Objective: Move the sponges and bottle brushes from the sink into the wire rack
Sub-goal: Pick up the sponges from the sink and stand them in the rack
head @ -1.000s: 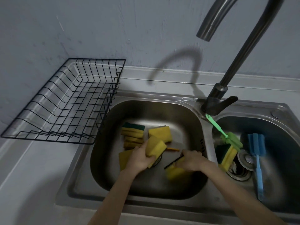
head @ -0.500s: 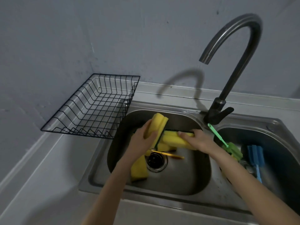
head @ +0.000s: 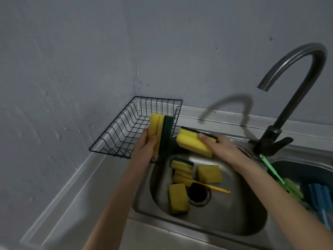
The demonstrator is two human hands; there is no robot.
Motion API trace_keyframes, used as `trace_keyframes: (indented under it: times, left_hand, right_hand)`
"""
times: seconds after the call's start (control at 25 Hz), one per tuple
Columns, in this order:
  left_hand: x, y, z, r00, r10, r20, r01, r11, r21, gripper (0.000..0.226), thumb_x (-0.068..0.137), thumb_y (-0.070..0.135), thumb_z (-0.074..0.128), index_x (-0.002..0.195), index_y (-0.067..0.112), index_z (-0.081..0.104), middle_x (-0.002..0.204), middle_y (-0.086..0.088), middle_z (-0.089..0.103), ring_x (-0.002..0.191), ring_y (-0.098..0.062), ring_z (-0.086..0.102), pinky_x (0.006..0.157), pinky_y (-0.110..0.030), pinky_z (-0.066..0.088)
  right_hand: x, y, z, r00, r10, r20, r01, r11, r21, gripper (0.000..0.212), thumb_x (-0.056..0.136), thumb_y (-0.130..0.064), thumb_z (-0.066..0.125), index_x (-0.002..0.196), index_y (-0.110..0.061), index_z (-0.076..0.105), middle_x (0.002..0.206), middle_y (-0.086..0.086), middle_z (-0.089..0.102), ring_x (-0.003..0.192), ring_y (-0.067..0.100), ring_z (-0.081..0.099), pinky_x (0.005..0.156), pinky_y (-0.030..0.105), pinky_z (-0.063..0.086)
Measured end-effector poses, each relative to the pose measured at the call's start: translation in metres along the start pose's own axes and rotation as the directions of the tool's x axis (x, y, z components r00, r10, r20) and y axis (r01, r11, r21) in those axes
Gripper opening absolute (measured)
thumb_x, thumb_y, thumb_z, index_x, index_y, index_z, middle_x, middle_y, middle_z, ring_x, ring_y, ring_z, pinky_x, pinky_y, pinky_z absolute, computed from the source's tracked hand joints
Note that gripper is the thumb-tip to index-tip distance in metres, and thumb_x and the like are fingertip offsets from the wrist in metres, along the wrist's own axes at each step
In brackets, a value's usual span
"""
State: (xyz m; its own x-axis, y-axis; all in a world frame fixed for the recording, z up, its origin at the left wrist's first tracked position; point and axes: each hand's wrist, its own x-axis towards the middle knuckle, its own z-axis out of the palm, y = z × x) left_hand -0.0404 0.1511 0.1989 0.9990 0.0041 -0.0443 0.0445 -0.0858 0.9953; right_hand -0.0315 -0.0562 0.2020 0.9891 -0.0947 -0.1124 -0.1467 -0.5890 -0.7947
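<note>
Two yellow sponges with green scouring backs lifted above the sink (head: 225, 224): upright sponge (head: 159, 134) gripped in left hand (head: 146, 147) against the wire rack (head: 124, 127); flat sponge (head: 193, 143) clasped by right hand (head: 222, 147) at basin's back rim; more sponges (head: 182, 173) and a yellow brush handle (head: 213, 188) near the drain; green brush (head: 275, 173), blue brush (head: 319, 199) in right basin.
</note>
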Motion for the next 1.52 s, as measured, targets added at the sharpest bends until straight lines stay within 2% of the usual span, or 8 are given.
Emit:
trace_keyframes:
  times: [0.24, 0.44, 0.68, 0.88, 1.08, 1.16, 1.32, 1.52]
  left_hand:
    - [0.017, -0.001, -0.056, 0.997, -0.005, -0.079, 0.006, 1.0, 0.013, 0.033, 0.097, 0.017, 0.036, 0.128, 0.024, 0.043, 0.11, 0.001, 0.053, 0.106, -0.019, 0.051, 0.091, -0.035, 0.042]
    - [0.042, -0.01, -0.087, 0.994, 0.005, -0.106, -0.001, 0.999, 0.043, 0.038, 0.097, 0.018, 0.035, 0.134, 0.022, 0.039, 0.111, 0.004, 0.052, 0.1, -0.013, 0.052, 0.084, -0.026, 0.046]
    - [0.093, -0.029, -0.103, 0.995, -0.041, -0.091, 0.049, 0.995, 0.088, 0.038, 0.096, 0.021, 0.038, 0.134, 0.021, 0.041, 0.121, -0.003, 0.055, 0.111, -0.022, 0.054, 0.095, -0.041, 0.048]
    - [0.118, -0.04, -0.101, 0.99, -0.082, -0.115, 0.091, 0.993, 0.081, 0.036, 0.096, 0.019, 0.038, 0.131, 0.019, 0.043, 0.118, -0.001, 0.053, 0.096, -0.008, 0.053, 0.069, -0.013, 0.041]
    - [0.132, -0.052, -0.1, 0.978, -0.157, -0.138, 0.161, 0.987, 0.025, 0.038, 0.097, 0.023, 0.032, 0.135, 0.023, 0.036, 0.118, 0.004, 0.049, 0.106, -0.012, 0.047, 0.085, -0.021, 0.041]
    - [0.138, -0.055, -0.101, 0.973, -0.184, -0.142, 0.186, 0.983, -0.003, 0.034, 0.097, 0.022, 0.032, 0.13, 0.025, 0.04, 0.116, 0.002, 0.051, 0.104, -0.014, 0.05, 0.09, -0.029, 0.041]
    - [0.143, -0.059, -0.099, 0.978, -0.172, -0.117, 0.174, 0.985, 0.011, 0.026, 0.097, 0.019, 0.032, 0.092, 0.042, 0.045, 0.093, 0.015, 0.054, 0.086, 0.0, 0.053, 0.075, -0.019, 0.045]
    - [0.144, -0.064, -0.097, 0.979, -0.189, -0.078, 0.189, 0.982, -0.005, 0.026, 0.098, 0.021, 0.031, 0.092, 0.041, 0.045, 0.093, 0.019, 0.053, 0.087, 0.004, 0.052, 0.076, -0.014, 0.044]
  right_hand:
    - [0.035, -0.044, 0.033, 0.997, -0.083, 0.004, 0.083, 0.996, -0.033, 0.05, 0.09, -0.048, 0.045, 0.129, -0.017, 0.049, 0.108, 0.004, 0.05, 0.095, 0.02, 0.049, 0.079, 0.03, 0.038]
    - [0.073, -0.068, 0.064, 0.989, -0.147, 0.013, 0.147, 0.988, -0.036, 0.043, 0.089, -0.039, 0.053, 0.125, -0.015, 0.05, 0.123, 0.012, 0.054, 0.097, 0.02, 0.049, 0.077, 0.028, 0.04]
    - [0.151, -0.077, 0.102, 0.993, -0.12, 0.012, 0.12, 0.993, -0.017, 0.049, 0.081, -0.032, 0.065, 0.124, -0.016, 0.048, 0.13, 0.016, 0.049, 0.113, 0.028, 0.051, 0.079, 0.028, 0.049]
    - [0.208, -0.077, 0.131, 0.99, -0.142, 0.024, 0.143, 0.988, -0.062, 0.053, 0.079, -0.033, 0.067, 0.126, -0.017, 0.047, 0.132, 0.017, 0.044, 0.118, 0.029, 0.048, 0.103, 0.038, 0.045]
    - [0.244, -0.076, 0.156, 0.975, -0.203, 0.095, 0.217, 0.961, -0.172, 0.056, 0.082, -0.028, 0.065, 0.131, -0.014, 0.042, 0.136, 0.017, 0.034, 0.125, 0.032, 0.038, 0.109, 0.036, 0.035]
    - [0.257, -0.073, 0.167, 0.97, -0.212, 0.118, 0.231, 0.956, -0.179, 0.055, 0.082, -0.028, 0.065, 0.131, -0.015, 0.042, 0.136, 0.017, 0.033, 0.126, 0.033, 0.035, 0.11, 0.039, 0.034]
    - [0.269, -0.062, 0.183, 0.965, -0.226, 0.129, 0.246, 0.954, -0.169, 0.055, 0.083, -0.027, 0.065, 0.131, -0.013, 0.043, 0.135, 0.017, 0.032, 0.127, 0.032, 0.034, 0.112, 0.04, 0.034]
    - [0.275, -0.053, 0.198, 0.959, -0.254, 0.128, 0.275, 0.944, -0.184, 0.056, 0.084, -0.021, 0.064, 0.134, -0.011, 0.039, 0.14, 0.017, 0.029, 0.13, 0.032, 0.032, 0.113, 0.042, 0.034]
